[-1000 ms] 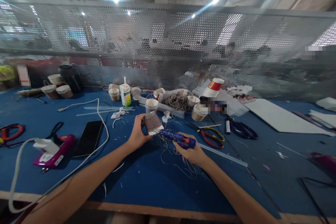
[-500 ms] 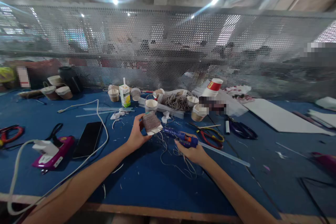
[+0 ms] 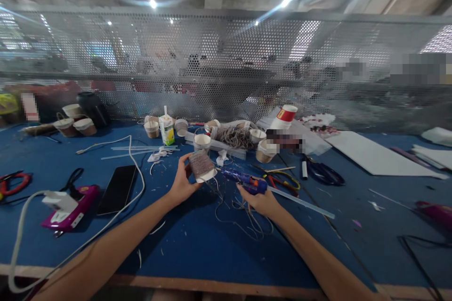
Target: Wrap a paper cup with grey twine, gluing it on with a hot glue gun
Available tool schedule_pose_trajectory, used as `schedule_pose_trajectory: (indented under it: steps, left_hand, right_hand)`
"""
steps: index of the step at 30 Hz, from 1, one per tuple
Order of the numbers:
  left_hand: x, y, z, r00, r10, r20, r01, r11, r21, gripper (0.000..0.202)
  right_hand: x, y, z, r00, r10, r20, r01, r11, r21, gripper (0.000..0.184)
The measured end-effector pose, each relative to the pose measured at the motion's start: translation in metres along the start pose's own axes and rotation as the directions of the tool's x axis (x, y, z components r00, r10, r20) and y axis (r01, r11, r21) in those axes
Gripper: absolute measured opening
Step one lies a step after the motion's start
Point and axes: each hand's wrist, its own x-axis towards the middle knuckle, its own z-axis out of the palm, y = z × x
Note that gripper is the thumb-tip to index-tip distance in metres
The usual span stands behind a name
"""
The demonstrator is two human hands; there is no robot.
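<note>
My left hand (image 3: 181,182) grips a small paper cup (image 3: 201,166) wrapped in brown twine, tilted with its open end to the lower right. My right hand (image 3: 259,201) holds a blue glue gun (image 3: 244,179) with a clear glue stick (image 3: 300,201) running out of its back. The gun's nozzle points left, close to the cup's rim. Loose twine (image 3: 243,218) trails over the blue table below both hands.
Several twine-wrapped cups (image 3: 266,150), a twine bundle (image 3: 237,137) and a juice carton (image 3: 166,129) stand behind. Scissors (image 3: 323,172), a black phone (image 3: 117,189), a pink glue gun (image 3: 69,208) and a white cable (image 3: 134,164) lie around. A perforated metal screen (image 3: 226,66) closes the back.
The glue gun's nozzle has drawn slightly right, away from the cup. My left hand has shifted the cup a little left and up.
</note>
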Motion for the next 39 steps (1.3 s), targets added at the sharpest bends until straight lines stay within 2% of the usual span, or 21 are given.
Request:
schedule_pose_trajectory:
  steps: [5,8,10,13,15,17,20,22,24,26,28,31,33,36,39]
  left_hand:
    - [0.0,-0.001,0.0,0.999,0.029,-0.013,-0.029,0.999,0.025,0.073]
    - [0.001,0.0,-0.003,0.997,0.072,-0.02,-0.069,0.99,0.126,0.072]
    - [0.001,0.001,-0.005,0.993,0.111,-0.04,-0.1,0.971,0.216,0.073]
    - [0.001,0.001,-0.007,0.989,0.147,-0.034,-0.129,0.943,0.307,0.078]
    - [0.002,0.001,-0.007,0.988,0.154,-0.021,-0.138,0.931,0.337,0.081]
    - [0.002,0.001,-0.007,0.987,0.16,-0.007,-0.147,0.924,0.354,0.082]
    - [0.002,0.002,-0.006,0.986,0.169,0.008,-0.16,0.913,0.374,0.082]
    - [0.002,0.003,-0.005,0.985,0.171,0.006,-0.16,0.905,0.394,0.082]
    - [0.003,0.003,-0.004,0.986,0.166,-0.003,-0.151,0.9,0.409,0.082]
    - [0.003,0.004,-0.003,0.988,0.153,-0.012,-0.134,0.901,0.412,0.081]
    - [0.003,0.004,-0.003,0.99,0.14,-0.026,-0.118,0.908,0.401,0.08]
    - [0.002,0.005,-0.003,0.991,0.13,-0.033,-0.108,0.921,0.375,0.079]
    - [0.002,0.006,-0.003,0.992,0.125,-0.034,-0.105,0.927,0.36,0.078]
    - [0.001,0.009,-0.002,0.993,0.111,-0.046,-0.089,0.936,0.339,0.076]
    - [0.001,0.011,-0.001,0.993,0.099,-0.065,-0.072,0.943,0.325,0.075]
  right_hand:
    - [0.007,-0.006,-0.004,0.998,0.015,0.063,-0.007,0.994,-0.113,0.019]
    - [0.016,-0.01,-0.007,0.998,0.06,0.036,-0.053,0.982,-0.182,0.022]
    - [0.02,-0.009,-0.01,0.993,0.106,0.046,-0.089,0.953,-0.29,0.026]
    - [0.023,-0.002,-0.017,0.973,0.182,0.142,-0.098,0.883,-0.46,0.041]
    - [0.024,0.004,-0.025,0.953,0.218,0.211,-0.101,0.883,-0.459,0.048]
    - [0.024,0.009,-0.034,0.935,0.253,0.248,-0.139,0.906,-0.4,0.053]
    - [0.025,0.006,-0.048,0.941,0.267,0.209,-0.198,0.933,-0.3,0.061]
    - [0.027,-0.005,-0.052,0.968,0.206,0.146,-0.178,0.966,-0.187,0.056]
    - [0.027,-0.022,-0.049,0.986,0.095,0.134,-0.098,0.995,0.019,0.04]
    - [0.026,-0.04,-0.038,0.987,-0.015,0.159,-0.027,0.966,0.258,0.026]
    - [0.024,-0.057,-0.026,0.969,-0.076,0.234,-0.025,0.915,0.403,0.024]
    - [0.022,-0.073,-0.013,0.935,-0.072,0.348,-0.083,0.908,0.411,0.02]
    - [0.021,-0.077,-0.01,0.925,-0.043,0.377,-0.116,0.914,0.389,0.015]
    - [0.02,-0.074,-0.007,0.95,0.02,0.312,-0.153,0.899,0.41,0.013]
    - [0.02,-0.068,-0.002,0.957,0.084,0.276,-0.218,0.838,0.499,0.02]
